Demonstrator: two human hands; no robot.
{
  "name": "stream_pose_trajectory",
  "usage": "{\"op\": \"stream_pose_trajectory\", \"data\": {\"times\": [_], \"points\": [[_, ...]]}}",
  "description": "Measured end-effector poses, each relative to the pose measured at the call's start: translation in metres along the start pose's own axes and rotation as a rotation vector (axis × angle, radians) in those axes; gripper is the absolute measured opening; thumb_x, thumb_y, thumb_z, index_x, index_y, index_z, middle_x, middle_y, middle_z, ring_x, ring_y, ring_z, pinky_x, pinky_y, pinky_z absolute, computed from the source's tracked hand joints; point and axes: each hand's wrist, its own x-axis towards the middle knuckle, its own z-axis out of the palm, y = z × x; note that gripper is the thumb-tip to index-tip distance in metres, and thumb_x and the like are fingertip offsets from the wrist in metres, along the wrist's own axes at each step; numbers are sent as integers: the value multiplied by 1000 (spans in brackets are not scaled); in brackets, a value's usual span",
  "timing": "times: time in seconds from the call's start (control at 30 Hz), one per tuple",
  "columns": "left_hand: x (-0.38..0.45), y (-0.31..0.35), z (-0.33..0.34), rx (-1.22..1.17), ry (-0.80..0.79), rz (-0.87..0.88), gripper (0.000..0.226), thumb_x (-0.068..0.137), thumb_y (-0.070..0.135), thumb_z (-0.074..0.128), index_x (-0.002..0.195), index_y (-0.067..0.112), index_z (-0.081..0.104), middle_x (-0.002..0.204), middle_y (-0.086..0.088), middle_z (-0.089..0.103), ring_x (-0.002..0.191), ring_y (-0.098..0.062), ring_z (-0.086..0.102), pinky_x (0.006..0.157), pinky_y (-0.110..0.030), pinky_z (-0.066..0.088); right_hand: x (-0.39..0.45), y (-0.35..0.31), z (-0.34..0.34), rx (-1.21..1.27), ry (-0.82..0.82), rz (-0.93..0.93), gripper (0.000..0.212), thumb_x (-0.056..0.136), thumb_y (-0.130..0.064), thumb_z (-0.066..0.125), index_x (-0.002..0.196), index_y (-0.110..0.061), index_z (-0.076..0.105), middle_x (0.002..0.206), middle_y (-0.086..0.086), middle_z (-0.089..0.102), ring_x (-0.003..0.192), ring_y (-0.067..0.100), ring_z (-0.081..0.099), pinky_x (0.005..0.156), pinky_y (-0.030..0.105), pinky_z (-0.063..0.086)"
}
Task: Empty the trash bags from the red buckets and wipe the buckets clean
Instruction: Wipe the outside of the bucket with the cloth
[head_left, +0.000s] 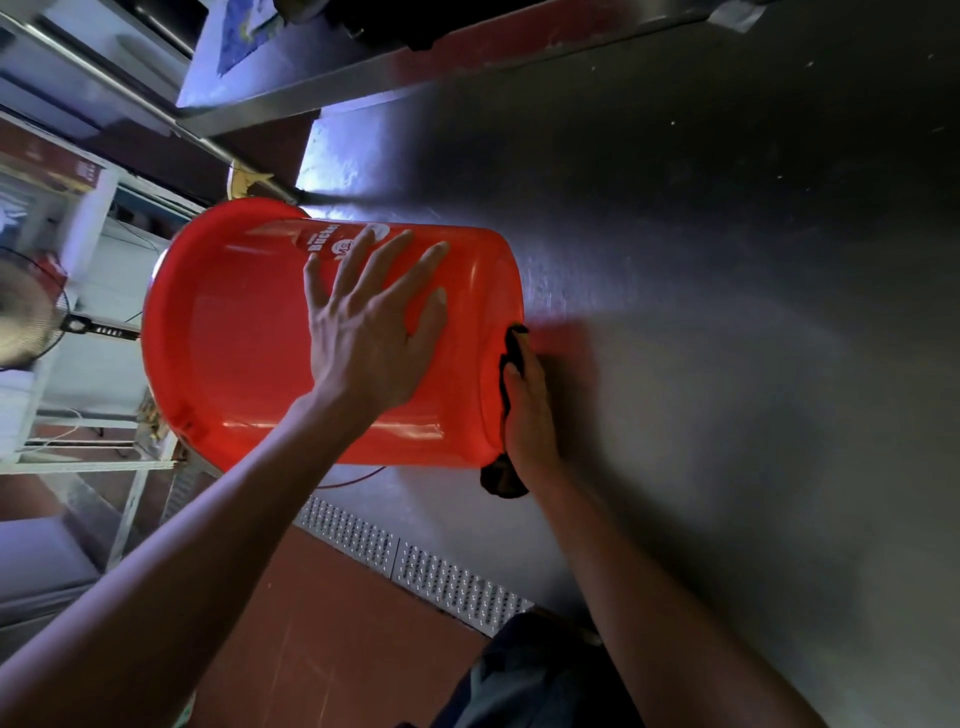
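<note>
Red bucket (249, 338) lies on its side on the steel counter (727, 312), its open mouth turned left past the counter's left edge and its closed base toward the counter's middle. White lettering shows on the upper part of its wall. No bag can be seen on it from this angle.

That counter is the biggest thing in view: a dull, scuffed metal sheet filling the right and centre, with wide bare room to the right of the bucket and beyond it. Its near edge runs diagonally, with a perforated metal strip (415, 561) below it and red-brown floor (322, 623) under that. A raised steel ledge (467, 57) bounds the far side.

The left hand (374, 332) reaches in from the lower left, forearm straight, and lies flat on top of the bucket's wall with its fingers spread wide and straight, pressing down. The right hand (527, 410) comes in from the lower right, held on edge against the bucket's base, fingers curled round a dark cloth (501, 478) and pressing it to the base. The cloth sticks out above the fingers and hangs bunched below the wrist.

At far left, off the counter, stand a fan (26, 312) and white shelving (88, 447), both blurred.
</note>
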Motion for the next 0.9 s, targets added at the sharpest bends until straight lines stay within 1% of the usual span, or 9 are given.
{"op": "stream_pose_trajectory", "data": {"times": [0.07, 0.2, 0.3, 0.47, 0.53, 0.6, 0.67, 0.8, 0.9], "points": [[0, 0, 1, -4, 2, -2, 49, 105, 56, 32, 146, 41, 55, 152, 4, 54, 149, -26, 38, 117, -65, 24, -9, 2, -1, 13, -12, 19, 42, 98, -44, 41, 136, -60, 43, 157, -20, 38, 148, 4, 28, 125, 46, 21], [-1, 1, 2, -7, 19, -9, 48, 105, 56, 34, 145, 41, 56, 151, 5, 55, 148, -26, 40, 117, -64, 23, -29, 3, 1, 67, -18, 29, 47, 94, -47, 44, 142, -50, 46, 154, -18, 42, 145, 1, 32, 124, 46, 22], [-2, 1, 1, -16, 10, -19, 49, 105, 57, 32, 145, 42, 56, 152, 5, 55, 148, -25, 40, 118, -63, 23, -41, -1, 3, 91, -22, -9, 46, 93, -49, 44, 139, -50, 48, 153, -20, 44, 145, 3, 34, 124, 46, 23], [4, 1, 1, 3, 3, -19, 49, 105, 58, 32, 145, 42, 55, 151, 7, 55, 147, -25, 41, 117, -62, 24, -55, -19, 6, 155, -49, -51, 46, 98, -38, 45, 143, -39, 50, 154, -15, 45, 146, 9, 37, 123, 53, 25], [6, 2, 0, -4, 3, -9, 48, 105, 57, 33, 144, 42, 56, 151, 7, 55, 146, -25, 42, 118, -61, 24, -60, -31, 6, 211, -61, -81, 44, 101, -29, 44, 144, -33, 51, 154, -10, 46, 144, 11, 39, 121, 51, 28], [8, 2, 0, -6, 9, 1, 47, 105, 56, 34, 144, 42, 56, 150, 8, 55, 145, -24, 43, 118, -60, 24, -63, -45, 7, 268, -93, -108, 45, 101, -29, 44, 145, -35, 50, 154, -6, 46, 139, 22, 44, 111, 44, 36], [8, 2, 1, -2, 6, -10, 47, 105, 56, 34, 145, 43, 55, 151, 8, 54, 146, -24, 43, 118, -61, 24, -65, -58, 9, 321, -110, -119, 48, 98, -36, 47, 146, -38, 50, 155, -7, 45, 131, 38, 45, 99, 47, 35], [2, 3, 0, 8, 8, -4, 49, 106, 55, 30, 145, 40, 55, 153, 6, 54, 147, -25, 42, 117, -63, 24, -58, -89, 14, 327, -107, -208, 51, 100, -27, 46, 151, -26, 45, 157, -2, 43, 141, 19, 41, 121, 51, 23], [-3, 3, -2, -18, 19, 0, 51, 107, 53, 28, 146, 37, 55, 154, 5, 53, 148, -28, 40, 119, -63, 22, -44, -106, 21, 301, -90, -249, 49, 103, -18, 45, 152, -14, 43, 156, -1, 44, 146, 11, 37, 124, 45, 26]]}}
